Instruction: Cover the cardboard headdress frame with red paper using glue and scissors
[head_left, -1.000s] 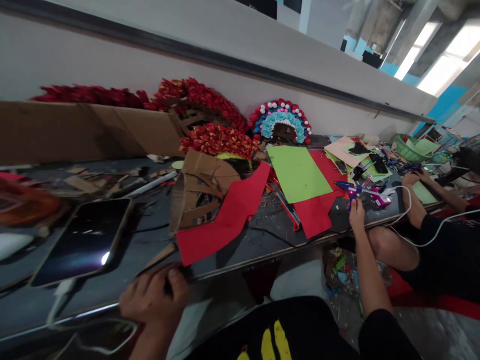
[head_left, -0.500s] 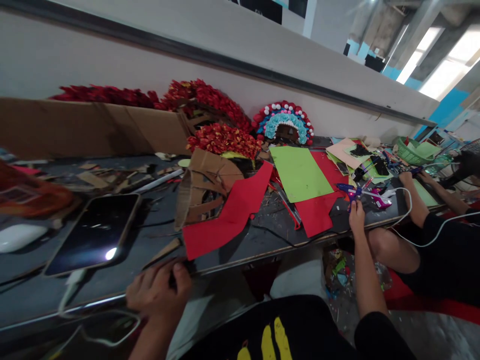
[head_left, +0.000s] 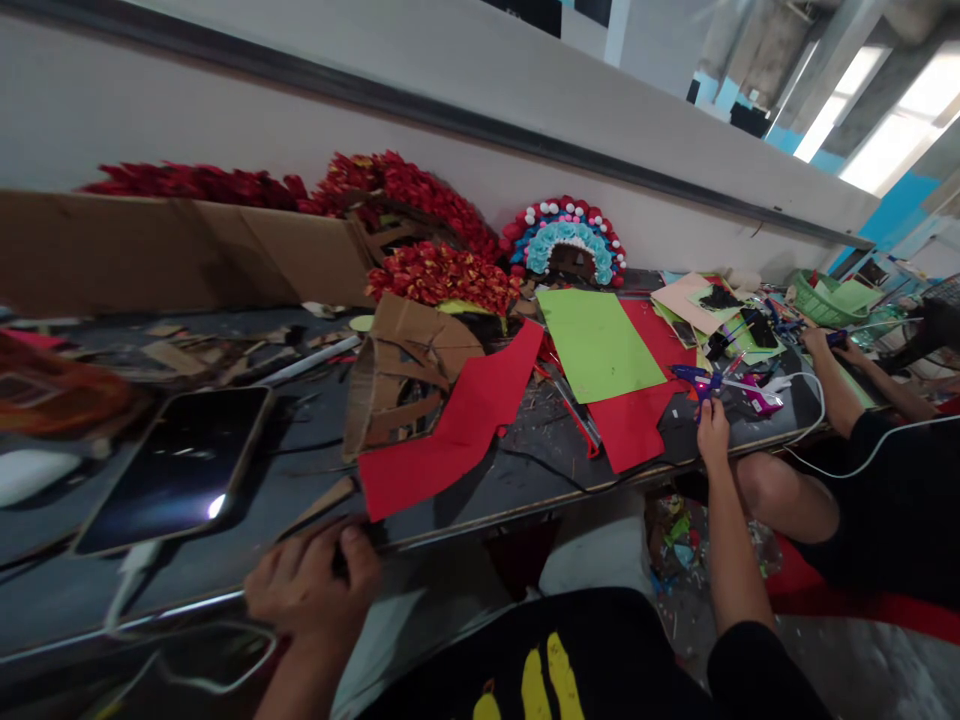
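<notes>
My right hand (head_left: 713, 430) is closed around the handle of a blue glue gun (head_left: 703, 384), its nozzle turned left and a stick in its rear. A purple box (head_left: 759, 402) lies beside it. At the table's front edge, my left hand (head_left: 313, 580) rests with loosely bent fingers and the thumb apart, holding nothing visible. Nearest to it are a cardboard strip (head_left: 324, 503) and the lower end of a red sheet (head_left: 450, 440). That sheet leans on a cut cardboard form (head_left: 394, 385). A green sheet (head_left: 600, 345) overlaps another red piece (head_left: 630, 435).
A phone (head_left: 180, 470) with a white cable lies at left. Cardboard scraps, red flower-like decorations (head_left: 446, 272) and a blue-and-red arch headpiece (head_left: 570, 243) line the back. At right, a co-worker's hand (head_left: 816, 340) works near a green basket (head_left: 817, 298).
The view has shifted slightly, so the things at left sit a little further left. Both hands keep their places, the right one still around the glue gun.
</notes>
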